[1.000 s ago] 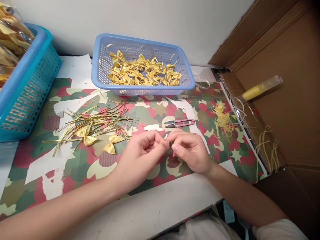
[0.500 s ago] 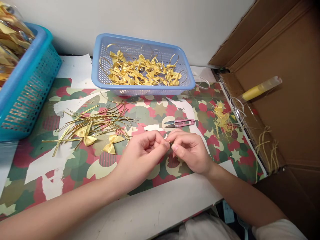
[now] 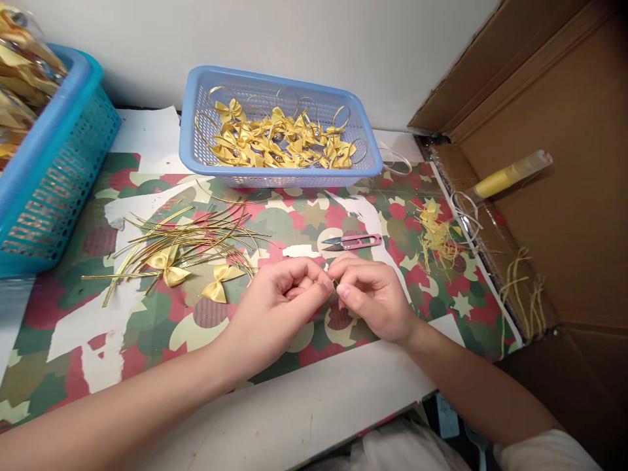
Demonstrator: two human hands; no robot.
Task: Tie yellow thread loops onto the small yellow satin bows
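Note:
My left hand point(image 3: 289, 294) and my right hand point(image 3: 375, 297) meet over the middle of the table, fingertips almost touching. Both are closed in a pinch. A short bit of thin gold cord point(image 3: 335, 283) shows between them; the rest of it is hidden by the fingers. Just beyond the hands lie pink-handled thread snips point(image 3: 354, 242), blades pointing left. To the left of my left hand are a loose yellow satin bow point(image 3: 222, 282) and another bow point(image 3: 169, 266), which rests against a pile of gold cords point(image 3: 191, 234).
A blue perforated basket point(image 3: 280, 171) at the back holds several yellow bows with gold loops. Another blue basket point(image 3: 59, 183) with bagged items stands at left. Yellow thread scraps point(image 3: 436, 235) lie at right, beside a cardboard wall point(image 3: 554, 216) with a yellow tube point(image 3: 513, 175) sticking out.
The hands stay almost in place, with only a slight shift at the fingertips. A little more of the cord shows between them. Everything on the table lies as before.

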